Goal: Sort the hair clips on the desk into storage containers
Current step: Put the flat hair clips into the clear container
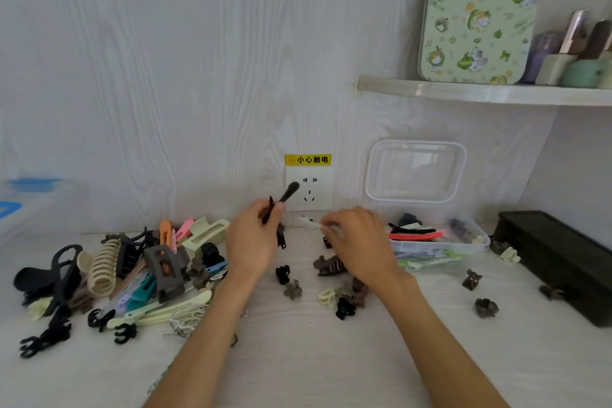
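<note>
A yellow warning sticker [308, 160] is fixed to the wall directly above the white wall socket [308, 188], touching its upper edge. It carries a small orange triangle with an exclamation mark at its left end, followed by four black Chinese characters: 小心触电. On the shelf at the upper right, a green patterned tin [477, 13] stands upright, leaning against the wall; among its printed fruit, bows and cartoon figures there is faint green handwriting-style lettering near its left edge, which seems to begin with "HELLO", the rest too blurred to read. No other text is legible.
</note>
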`<state>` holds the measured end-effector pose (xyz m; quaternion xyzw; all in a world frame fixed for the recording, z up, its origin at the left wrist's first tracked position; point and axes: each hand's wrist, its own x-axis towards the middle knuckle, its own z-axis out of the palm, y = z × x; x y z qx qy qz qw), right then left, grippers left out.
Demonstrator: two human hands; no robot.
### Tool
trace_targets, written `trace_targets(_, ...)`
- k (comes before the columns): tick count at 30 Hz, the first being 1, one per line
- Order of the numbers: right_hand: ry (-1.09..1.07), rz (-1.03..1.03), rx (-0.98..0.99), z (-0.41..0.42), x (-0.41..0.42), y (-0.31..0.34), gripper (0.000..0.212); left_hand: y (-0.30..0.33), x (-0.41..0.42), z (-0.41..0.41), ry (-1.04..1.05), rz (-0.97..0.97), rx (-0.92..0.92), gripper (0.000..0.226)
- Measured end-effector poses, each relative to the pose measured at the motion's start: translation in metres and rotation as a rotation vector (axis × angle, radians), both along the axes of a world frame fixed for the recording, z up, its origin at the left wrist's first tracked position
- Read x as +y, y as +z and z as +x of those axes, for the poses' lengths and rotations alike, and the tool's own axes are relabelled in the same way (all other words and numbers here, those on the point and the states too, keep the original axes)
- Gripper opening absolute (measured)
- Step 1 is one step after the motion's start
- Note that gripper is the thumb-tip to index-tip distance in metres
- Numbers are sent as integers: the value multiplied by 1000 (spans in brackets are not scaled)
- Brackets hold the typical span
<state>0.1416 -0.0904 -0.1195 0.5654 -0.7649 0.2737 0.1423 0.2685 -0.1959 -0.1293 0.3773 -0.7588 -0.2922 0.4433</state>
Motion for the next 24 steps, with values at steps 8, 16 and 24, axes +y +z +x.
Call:
trace_targets(8, -335, -292, 41, -84, 76, 17, 15, 4, 23, -12, -116, -85, 194, 12)
trace_targets(16, -380, -215, -275, -106, 90, 2, 22, 49, 69, -86, -298, -262, -26, 22)
trace_targets(24, -523, -377, -318, -104, 87, -5, 31, 31, 79, -143, -474, -192, -546, 57)
